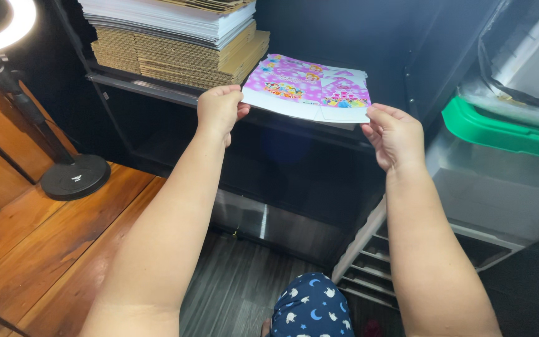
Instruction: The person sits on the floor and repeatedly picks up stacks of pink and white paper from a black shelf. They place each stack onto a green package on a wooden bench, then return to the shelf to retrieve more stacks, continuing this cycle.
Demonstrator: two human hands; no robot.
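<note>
A dark metal shelf unit (157,87) fills the upper half of the head view, and its top shelf carries a tall stack of flat brown corrugated cardboard sheets (176,59) with a layer of white sheets (157,15) on top, set toward the shelf's left end. To the right stands a clear plastic storage bin with a green lid (500,131), and below it a white slatted rack (394,262) leans near the dark grey plank floor (238,293). At the left, on reddish wooden boards (45,243), sits the round black base of a ring-light stand (75,176), its lit ring in the top corner.

Both arms reach forward and up toward the shelf's front edge. Between them is a flat, unfolded pink and white printed carton blank (310,87), held roughly level in the air just in front of the shelf edge and just right of the cardboard stack, not resting on anything that can be seen. Its long axis runs left to right, across the person's body.

The left hand (219,112) is curled shut on the blank's left end, thumb under and knuckles up. The right hand (394,134) pinches the right near corner, fingers partly bent. The two hands sit about equally near, one at each end.
</note>
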